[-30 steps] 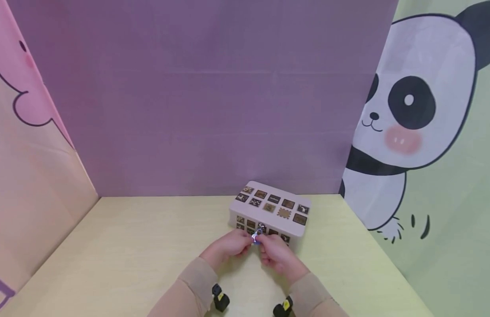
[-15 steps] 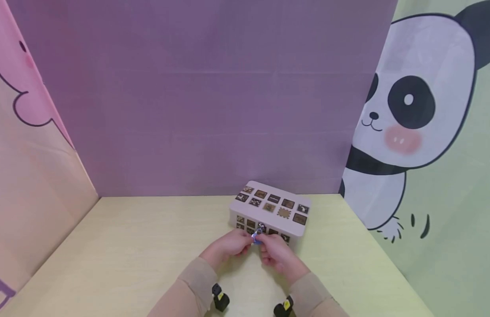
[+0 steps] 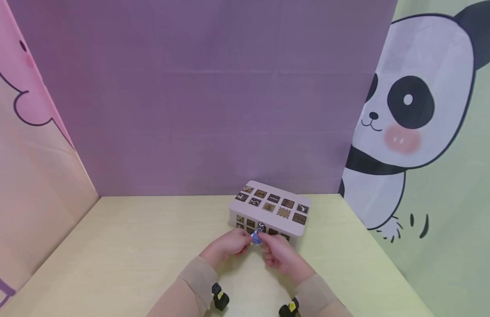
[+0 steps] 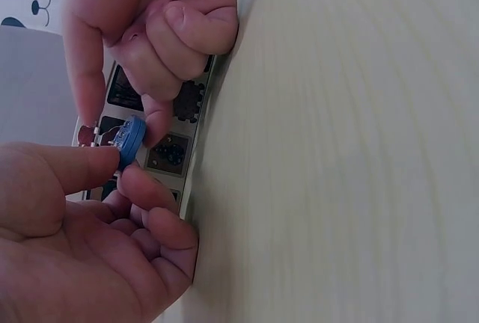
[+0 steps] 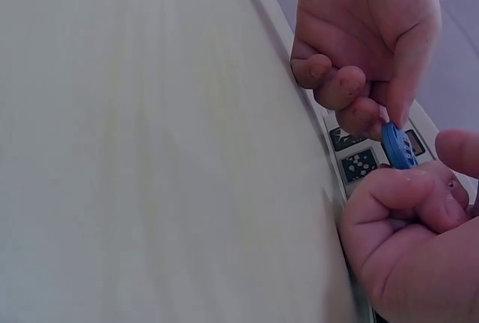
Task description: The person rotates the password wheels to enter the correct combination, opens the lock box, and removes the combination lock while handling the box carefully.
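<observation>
A pale box [image 3: 270, 208] printed with rows of small brown and black pictures sits at the table's far edge, its lid down. At its front, by a metal clasp [image 3: 261, 227], is a small blue round padlock [image 3: 256, 238] with white marks on its edge. My left hand [image 3: 233, 243] pinches this padlock [image 4: 132, 141] between thumb and forefinger. Close on the other side is my right hand [image 3: 279, 252]; its thumb and forefinger stand apart near the padlock [image 5: 398, 146], the other fingers curled. Whether the right forefinger touches it, I cannot tell.
The light wooden table [image 3: 150, 246] spreads around the box. Behind it rises a purple backdrop [image 3: 213, 110]. A panel with a panda drawing [image 3: 423, 105] stands on the right, and a pink-figured panel [image 3: 35, 154] on the left. Black devices [image 3: 220, 297] are on both wrists.
The right hand has shifted slightly right and its thumb and forefinger have come off the padlock, showing more of its blue face. The left hand and box have stayed in place.
</observation>
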Available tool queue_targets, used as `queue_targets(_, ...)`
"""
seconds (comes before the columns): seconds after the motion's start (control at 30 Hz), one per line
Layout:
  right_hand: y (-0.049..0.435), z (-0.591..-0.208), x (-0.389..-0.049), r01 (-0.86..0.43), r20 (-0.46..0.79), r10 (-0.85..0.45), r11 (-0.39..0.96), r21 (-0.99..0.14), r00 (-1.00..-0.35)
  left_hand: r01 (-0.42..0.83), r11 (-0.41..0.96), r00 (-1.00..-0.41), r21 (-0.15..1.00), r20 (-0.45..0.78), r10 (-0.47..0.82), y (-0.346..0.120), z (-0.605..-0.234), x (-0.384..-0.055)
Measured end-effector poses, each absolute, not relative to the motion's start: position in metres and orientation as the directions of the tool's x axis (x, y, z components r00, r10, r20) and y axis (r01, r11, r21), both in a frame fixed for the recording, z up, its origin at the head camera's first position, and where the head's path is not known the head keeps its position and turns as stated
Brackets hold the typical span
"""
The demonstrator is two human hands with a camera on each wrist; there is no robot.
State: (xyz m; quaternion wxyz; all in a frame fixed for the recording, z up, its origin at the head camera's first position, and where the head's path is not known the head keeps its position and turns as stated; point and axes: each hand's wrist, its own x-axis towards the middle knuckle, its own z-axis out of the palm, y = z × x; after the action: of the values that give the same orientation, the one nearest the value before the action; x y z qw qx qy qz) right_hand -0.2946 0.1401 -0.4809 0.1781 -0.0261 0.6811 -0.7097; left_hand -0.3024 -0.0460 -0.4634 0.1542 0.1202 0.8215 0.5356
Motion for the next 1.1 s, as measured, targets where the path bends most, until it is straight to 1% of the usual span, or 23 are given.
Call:
queue_targets(0.23,0.1463,-0.4787,-0.2915,0.222,-0.206,-0.323,-0.015,-0.975,-0.924,0.033,0.399,-0.925,0.916,-0.123,0.359,-0.0456,-0.4631,-0.3017)
queue_targets(0.57,0.1493,-0.4781,-0.2885,0.213,-0.197,-0.330,-0.012,-0.977,-0.923,0.028,0.408,-0.921,0.913,-0.136,0.366,-0.0442,-0.4636,-0.3029)
queue_targets(1.1,0.1413,-0.4785,-0.2887,0.209,-0.182,-0.346,-0.040,-0.977,-0.920,0.008,0.371,-0.917,0.928,-0.141,0.373,-0.0447,-0.4640,-0.3026)
